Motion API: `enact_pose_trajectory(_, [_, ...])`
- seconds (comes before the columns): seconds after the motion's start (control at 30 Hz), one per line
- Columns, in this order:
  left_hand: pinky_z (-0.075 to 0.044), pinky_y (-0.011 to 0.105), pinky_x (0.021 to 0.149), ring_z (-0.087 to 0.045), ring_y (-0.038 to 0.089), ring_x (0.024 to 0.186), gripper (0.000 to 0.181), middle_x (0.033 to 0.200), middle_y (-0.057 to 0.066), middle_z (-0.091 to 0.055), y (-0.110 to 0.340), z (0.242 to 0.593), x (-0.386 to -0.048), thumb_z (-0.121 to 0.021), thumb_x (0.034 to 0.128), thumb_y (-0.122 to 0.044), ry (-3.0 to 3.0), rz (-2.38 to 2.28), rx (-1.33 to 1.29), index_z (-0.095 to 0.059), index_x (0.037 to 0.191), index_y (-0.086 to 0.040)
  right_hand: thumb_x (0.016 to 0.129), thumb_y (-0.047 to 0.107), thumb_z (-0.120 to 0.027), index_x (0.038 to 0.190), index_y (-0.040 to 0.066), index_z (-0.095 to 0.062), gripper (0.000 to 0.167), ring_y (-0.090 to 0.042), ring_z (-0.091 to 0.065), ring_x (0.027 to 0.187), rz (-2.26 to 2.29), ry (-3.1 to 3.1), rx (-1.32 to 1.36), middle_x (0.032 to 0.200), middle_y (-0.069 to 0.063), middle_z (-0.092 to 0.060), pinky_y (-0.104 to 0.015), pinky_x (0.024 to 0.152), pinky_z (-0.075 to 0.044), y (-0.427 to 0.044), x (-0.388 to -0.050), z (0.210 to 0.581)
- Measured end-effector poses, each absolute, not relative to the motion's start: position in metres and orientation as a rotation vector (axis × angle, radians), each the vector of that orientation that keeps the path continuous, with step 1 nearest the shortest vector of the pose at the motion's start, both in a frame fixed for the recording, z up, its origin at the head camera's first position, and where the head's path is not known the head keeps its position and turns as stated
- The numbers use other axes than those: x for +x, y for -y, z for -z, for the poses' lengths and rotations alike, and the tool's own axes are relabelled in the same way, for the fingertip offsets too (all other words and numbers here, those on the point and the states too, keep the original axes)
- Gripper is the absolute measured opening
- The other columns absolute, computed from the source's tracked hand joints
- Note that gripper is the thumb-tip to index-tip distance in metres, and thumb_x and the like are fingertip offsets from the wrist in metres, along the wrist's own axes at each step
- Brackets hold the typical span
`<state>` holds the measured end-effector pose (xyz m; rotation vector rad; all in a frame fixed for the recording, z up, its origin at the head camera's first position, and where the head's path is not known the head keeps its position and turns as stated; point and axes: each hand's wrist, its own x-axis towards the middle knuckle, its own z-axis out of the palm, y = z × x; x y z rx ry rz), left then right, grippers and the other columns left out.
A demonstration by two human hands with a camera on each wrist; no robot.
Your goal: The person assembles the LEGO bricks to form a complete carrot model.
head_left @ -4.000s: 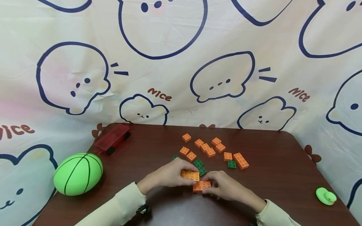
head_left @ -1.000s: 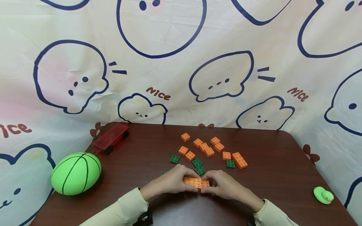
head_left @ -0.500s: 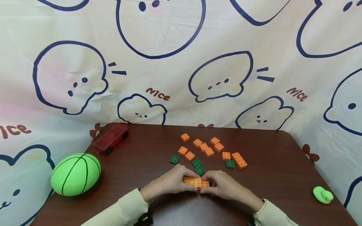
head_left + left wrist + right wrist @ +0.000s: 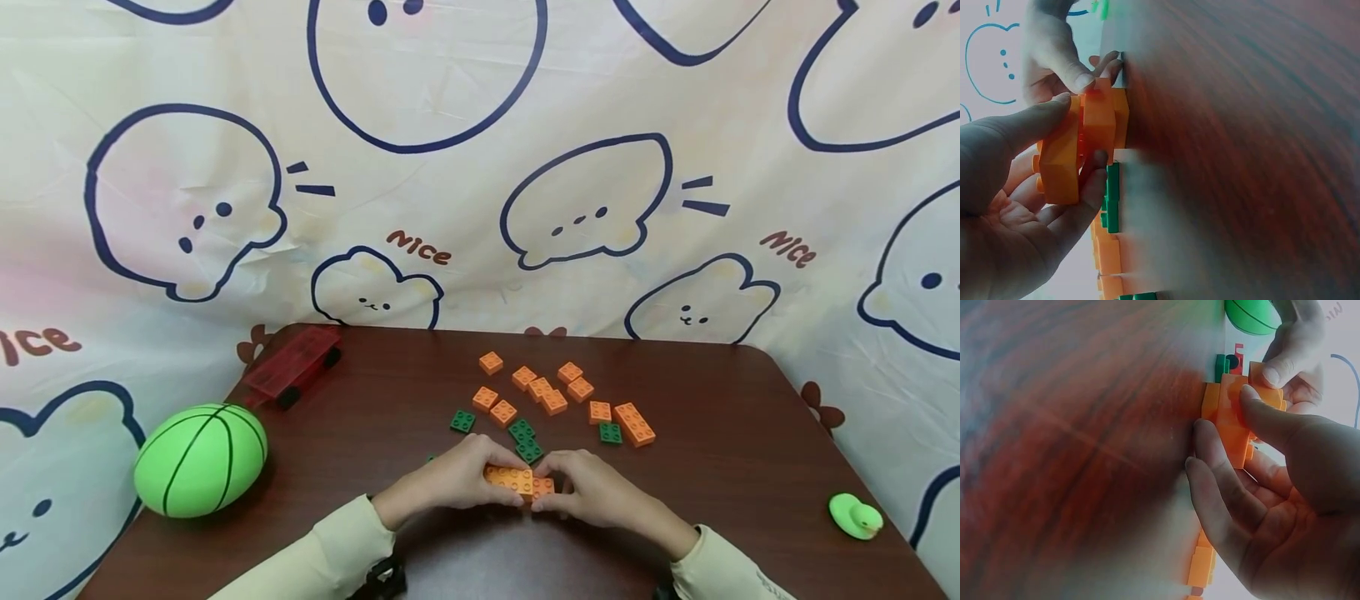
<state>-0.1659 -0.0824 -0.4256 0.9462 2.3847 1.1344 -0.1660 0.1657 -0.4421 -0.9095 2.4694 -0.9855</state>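
Note:
My left hand [image 4: 465, 477] pinches a light orange building brick [image 4: 510, 480] between thumb and fingers. That brick sits over the left part of a darker orange brick [image 4: 543, 487], with a narrow gap between the two in the left wrist view. My right hand [image 4: 592, 492] grips the darker brick at its right end. Under it, against the tabletop, another orange brick [image 4: 1210, 400] shows in the right wrist view. Green bricks [image 4: 528, 451] lie just behind the fingers. The bricks' studs are partly covered by the hands.
Several loose orange bricks [image 4: 553, 402] and small green bricks [image 4: 462, 421] are scattered behind the hands on the brown table [image 4: 720, 467]. A green ball [image 4: 201, 461] and a red toy car [image 4: 294, 367] stand at left. A green toy duck [image 4: 855, 517] sits at right.
Compared with 4 seconds ago, the left hand's brick has come nearer and down over the darker brick, and the hands are closer together. During the last second they hold nearly still.

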Motion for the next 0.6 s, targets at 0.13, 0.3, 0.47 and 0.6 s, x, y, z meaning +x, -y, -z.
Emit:
enact_pose_trajectory(0.13, [-0.052, 0.016, 0.070, -0.063, -0.007, 0.079, 0.033, 0.111, -0.003, -0.079, 0.0818, 0.4247, -0.1636, -0.082, 0.0893, -0.025, -2.395, -1.144, 0.918, -0.077, 0.121, -0.015, 0.092, 0.041, -0.077, 0.115, 0.017, -0.072, 0.034, 0.001, -0.060, 0.058, 0.988, -2.459, -0.904, 0.101, 0.003, -0.073, -0.021, 0.056, -0.051, -0.1657, -0.1656, 0.4410])
enact_pose_trajectory(0.3, [-0.050, 0.016, 0.069, -0.062, -0.005, 0.078, 0.034, 0.113, -0.001, -0.079, 0.0821, 0.4269, -0.1586, -0.082, 0.0898, -0.026, -2.389, -1.179, 0.880, -0.077, 0.122, -0.015, 0.092, 0.041, -0.076, 0.115, 0.016, -0.072, 0.035, 0.002, -0.061, 0.059, 0.987, -2.457, -0.910, 0.104, 0.001, -0.073, -0.020, 0.058, -0.052, -0.1658, -0.1632, 0.4417])
enact_pose_trajectory(0.47, [-0.049, 0.016, 0.066, -0.059, -0.004, 0.075, 0.035, 0.113, 0.000, -0.079, 0.0828, 0.4296, -0.1578, -0.081, 0.0904, -0.026, -2.385, -1.191, 0.882, -0.076, 0.124, -0.016, 0.092, 0.041, -0.076, 0.116, 0.016, -0.072, 0.035, 0.002, -0.060, 0.060, 0.970, -2.462, -0.917, 0.105, 0.001, -0.074, -0.020, 0.058, -0.052, -0.1657, -0.1633, 0.4414])
enact_pose_trajectory(0.6, [-0.048, 0.016, 0.065, -0.058, -0.003, 0.073, 0.035, 0.111, -0.001, -0.079, 0.0832, 0.4309, -0.1589, -0.081, 0.0902, -0.026, -2.394, -1.202, 0.884, -0.076, 0.123, -0.015, 0.092, 0.040, -0.077, 0.115, 0.017, -0.072, 0.033, 0.000, -0.061, 0.059, 0.973, -2.468, -0.912, 0.105, 0.001, -0.073, -0.021, 0.058, -0.052, -0.1649, -0.1639, 0.4414])
